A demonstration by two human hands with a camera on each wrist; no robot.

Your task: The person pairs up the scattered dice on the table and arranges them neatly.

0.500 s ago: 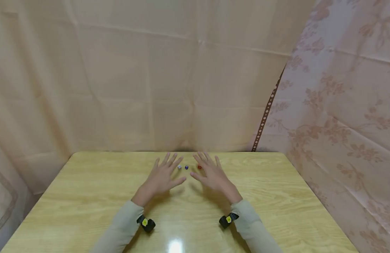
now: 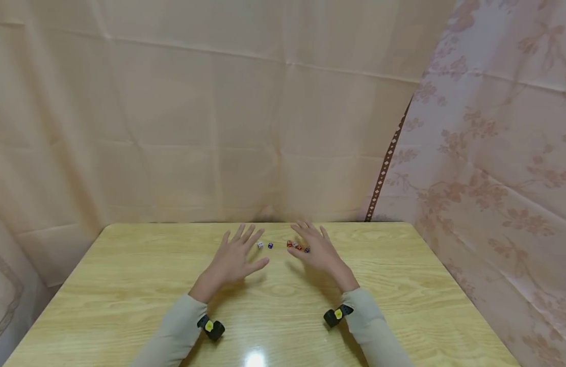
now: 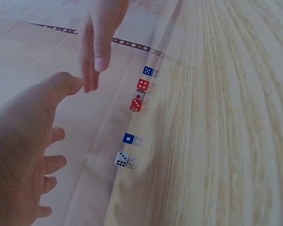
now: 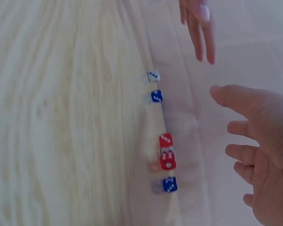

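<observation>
Several small dice lie on the wooden table in a loose row. At the left end are a white die (image 2: 260, 245) and a blue die (image 2: 271, 245). Past a gap come a red die (image 2: 289, 244), a white die (image 4: 167, 150) between the red ones, a second red die (image 2: 299, 247) and a blue die (image 2: 307, 250). My left hand (image 2: 232, 259), fingers spread, is nearest the left white die and holds nothing. Over the right cluster hovers my right hand (image 2: 320, 252), fingers extended and thumb apart, gripping nothing. Both wrist views show the hands apart from the dice.
The light wood table (image 2: 136, 285) stretches to both sides and ends just behind the dice. A beige curtain (image 2: 196, 127) hangs along the back, and a floral cloth (image 2: 503, 178) covers the right side. Each wrist bears a black strap device (image 2: 211, 328).
My right hand has shifted to the right, away from the left hand, and more of the right cluster of dice shows now. The left hand has hardly moved.
</observation>
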